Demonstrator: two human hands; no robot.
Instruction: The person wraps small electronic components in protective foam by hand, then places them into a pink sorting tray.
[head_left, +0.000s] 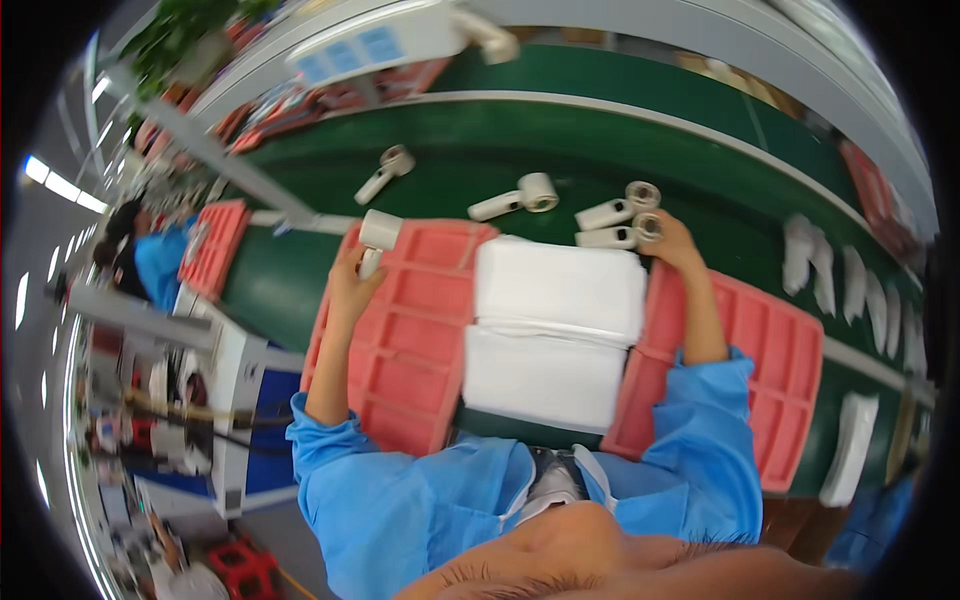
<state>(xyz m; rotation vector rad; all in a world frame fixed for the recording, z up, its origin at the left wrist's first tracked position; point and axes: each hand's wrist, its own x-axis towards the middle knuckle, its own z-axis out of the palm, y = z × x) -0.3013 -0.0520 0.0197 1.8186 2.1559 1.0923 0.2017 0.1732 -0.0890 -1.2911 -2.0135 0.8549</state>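
- Clamps left hand (355, 285) on a white cylinder-headed piece (380, 230) above the left pink tray (410, 340).
- Touches a ring-ended piece (612, 237) on the green tabletop (450, 165) with right hand (675, 243); cannot tell whether clamped.
- Extends leftward from that nearer hand, with a sideways long axis.

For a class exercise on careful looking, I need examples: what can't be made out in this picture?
All in the head view:
- Lower handle of the raised white device: covered by the left hand.
- Whether the right hand grips or merely touches the ring-headed device: its fingers are partly hidden.
- The co-worker's hands, far left: the blue-clad co-worker is small and blurred.
- Plant leaves, upper left: blurred.
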